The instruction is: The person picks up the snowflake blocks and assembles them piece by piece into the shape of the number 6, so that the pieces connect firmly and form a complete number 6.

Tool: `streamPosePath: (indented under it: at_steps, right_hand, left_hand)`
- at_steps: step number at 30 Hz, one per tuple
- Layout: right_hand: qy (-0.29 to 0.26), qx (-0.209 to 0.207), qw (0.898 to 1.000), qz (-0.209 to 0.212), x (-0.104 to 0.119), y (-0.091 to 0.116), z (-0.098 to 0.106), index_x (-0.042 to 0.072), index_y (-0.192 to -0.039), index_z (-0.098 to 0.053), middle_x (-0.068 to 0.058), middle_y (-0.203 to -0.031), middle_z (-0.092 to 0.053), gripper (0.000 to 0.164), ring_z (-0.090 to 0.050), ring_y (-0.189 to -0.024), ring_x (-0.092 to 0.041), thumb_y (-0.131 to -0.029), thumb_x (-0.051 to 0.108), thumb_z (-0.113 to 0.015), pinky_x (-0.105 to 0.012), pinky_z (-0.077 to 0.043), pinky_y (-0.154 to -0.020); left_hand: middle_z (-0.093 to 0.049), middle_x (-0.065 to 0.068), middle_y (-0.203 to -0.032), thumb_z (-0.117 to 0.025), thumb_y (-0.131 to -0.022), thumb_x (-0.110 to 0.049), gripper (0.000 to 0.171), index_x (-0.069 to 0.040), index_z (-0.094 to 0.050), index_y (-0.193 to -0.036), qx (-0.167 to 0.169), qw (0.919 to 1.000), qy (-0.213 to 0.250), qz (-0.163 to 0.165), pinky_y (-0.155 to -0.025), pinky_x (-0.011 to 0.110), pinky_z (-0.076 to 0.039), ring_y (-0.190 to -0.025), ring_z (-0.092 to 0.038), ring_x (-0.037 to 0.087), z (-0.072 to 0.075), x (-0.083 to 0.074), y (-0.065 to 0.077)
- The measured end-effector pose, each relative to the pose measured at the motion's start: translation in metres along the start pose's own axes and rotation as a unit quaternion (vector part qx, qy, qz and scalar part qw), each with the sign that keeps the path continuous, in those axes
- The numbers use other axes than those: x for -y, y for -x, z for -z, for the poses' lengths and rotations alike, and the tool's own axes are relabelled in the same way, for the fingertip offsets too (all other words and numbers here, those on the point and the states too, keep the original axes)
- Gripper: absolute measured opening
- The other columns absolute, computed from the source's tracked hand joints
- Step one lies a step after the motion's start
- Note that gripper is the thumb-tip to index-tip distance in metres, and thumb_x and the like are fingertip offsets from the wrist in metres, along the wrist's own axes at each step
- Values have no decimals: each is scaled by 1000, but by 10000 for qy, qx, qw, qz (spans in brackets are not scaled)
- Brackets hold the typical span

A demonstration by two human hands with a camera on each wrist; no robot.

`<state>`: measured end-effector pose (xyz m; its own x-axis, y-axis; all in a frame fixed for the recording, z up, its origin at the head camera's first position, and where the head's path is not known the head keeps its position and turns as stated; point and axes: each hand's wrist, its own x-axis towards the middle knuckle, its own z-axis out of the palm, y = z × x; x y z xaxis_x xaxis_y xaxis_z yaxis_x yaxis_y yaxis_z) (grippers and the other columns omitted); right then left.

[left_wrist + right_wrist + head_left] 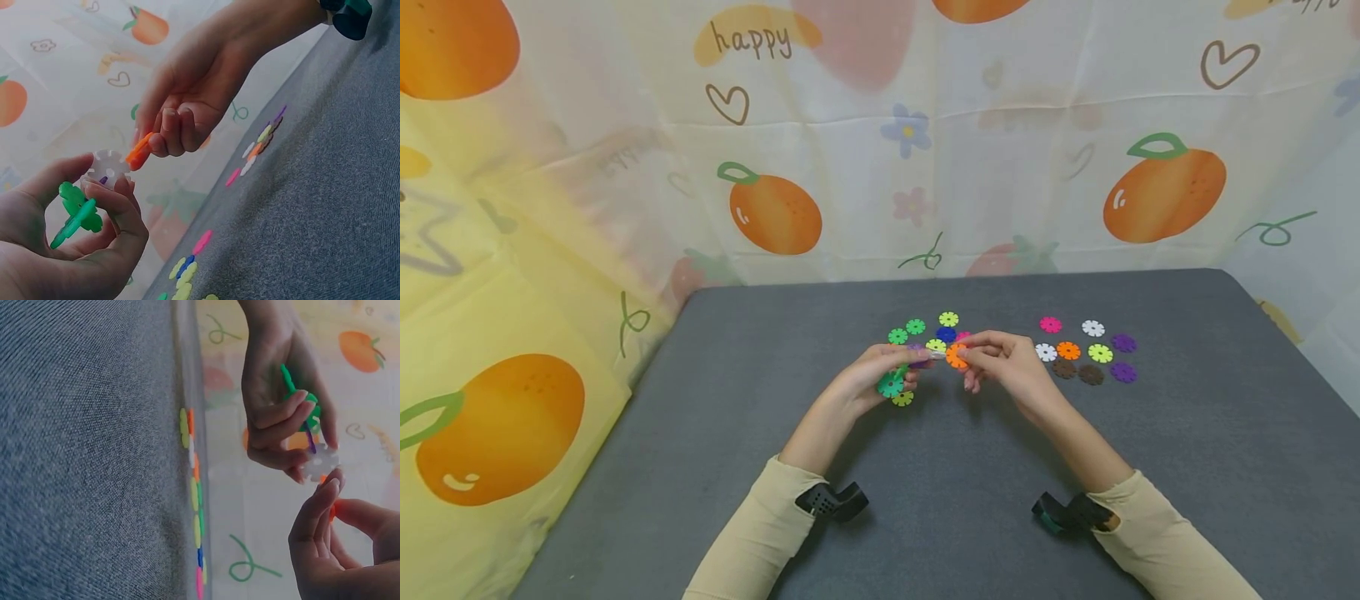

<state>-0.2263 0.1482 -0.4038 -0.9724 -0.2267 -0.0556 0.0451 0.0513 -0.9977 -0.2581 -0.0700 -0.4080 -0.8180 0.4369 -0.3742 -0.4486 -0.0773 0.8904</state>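
1. The left hand [867, 377] is pinching a white notched disc [107, 164] between thumb and fingers, above the surface [940, 508].
2. Green notched discs [80, 212], set at an angle to each other, are sitting within the curve of the same hand; a purple disc [310, 436] is showing edge-on between them and the white one.
3. The right hand [1011, 367] is gripping an orange notched disc [956, 357] between thumb and fingertips, holding it at the white disc's rim; whether their slots are engaged cannot be told.
4. Behind the hands, loose green [915, 327], yellow [948, 319], blue [946, 334] and pink discs are lying close together on the surface.
5. To the right of the right hand, a second group is lying flat: pink [1050, 325], white, orange, yellow, purple and brown [1092, 375] pieces.
6. A fruit-printed cloth [850, 175] is hanging behind the surface.
7. Black devices [832, 502] are sitting at both wrists.
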Motion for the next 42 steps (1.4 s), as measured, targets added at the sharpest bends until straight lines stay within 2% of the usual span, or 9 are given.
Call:
streamPosePath:
  at_steps: [3,9,13,18,20,27,32,38,42]
  right_hand:
    - [12,29,10000,20,0,0,1,-8,-120,-59,1,-77,-71,34,-64,-60,-13,-95,15,-63,-31,-58,-61]
    - [174,121,9995,213,-2,1,3,-7,-120,-61,2,-76,-70,33,-63,-60,-12,-96,15,-63,-32,-59,-62]
    - [176,135,9994,275,-2,2,2,-5,-119,-63,2,-75,-70,30,-63,-59,-13,-95,14,-63,-33,-59,-63]
    - [176,57,9992,360,-3,3,0,-6,-113,-63,2,-71,-69,26,-63,-58,-13,-95,12,-64,-34,-59,-61]
    - [210,27,9989,428,-4,3,0,-8,-111,-63,2,-69,-69,25,-63,-57,-13,-94,11,-64,-34,-59,-60]
    - [256,-96,9990,356,-7,2,-3,-9,-103,-64,-2,-66,-68,24,-63,-55,-13,-92,12,-67,-33,-58,-58]
    - [88,-71,9995,300,-9,1,-5,-8,-100,-63,-3,-66,-68,21,-62,-54,-13,-92,12,-67,-32,-56,-57]
    - [101,-34,9989,457,-9,1,-6,-7,-103,-64,-1,-69,-69,22,-62,-56,-13,-93,12,-66,-33,-57,-58]
    - [214,34,9989,410,-8,1,-6,-5,-108,-65,-1,-72,-70,24,-62,-57,-13,-94,15,-65,-35,-58,-61]
  left_hand:
    - [-66,8,-96,-62,-95,-12,15,-1,-71,-101,-45,10000,-38,11,-57,21,-43,-59,-47,8,-1,-1,1]
    - [-70,0,-79,-65,-93,-9,11,-10,-73,-85,18,9997,-254,56,-59,23,-43,-58,-49,8,0,-2,1]
    - [-70,-3,-76,-64,-94,-8,11,-4,-73,-97,153,9993,-346,24,-60,25,-44,-59,-50,8,0,-1,1]
    - [-70,-3,-78,-60,-95,-5,26,8,-63,-118,151,9992,-359,-68,-60,21,-48,-60,-53,8,-1,1,0]
    - [-69,-2,-77,-60,-95,-5,27,9,-63,-118,122,9992,-372,-63,-60,20,-49,-61,-54,8,-1,2,-1]
    - [-65,0,-73,-63,-93,-6,11,1,-70,-100,66,9992,-381,-87,-58,20,-49,-60,-53,9,-1,8,-3]
    - [-65,-1,-75,-62,-94,-6,18,5,-68,-107,201,9992,-348,-86,-59,20,-49,-60,-53,8,-1,10,-3]
    - [-65,1,-75,-67,-91,-10,22,5,-68,-108,77,9984,-545,-119,-59,20,-51,-61,-54,9,0,7,-3]
    - [-69,3,-86,-63,-95,-16,31,6,-65,-118,258,9965,-778,-189,-62,21,-54,-65,-59,10,3,6,-3]
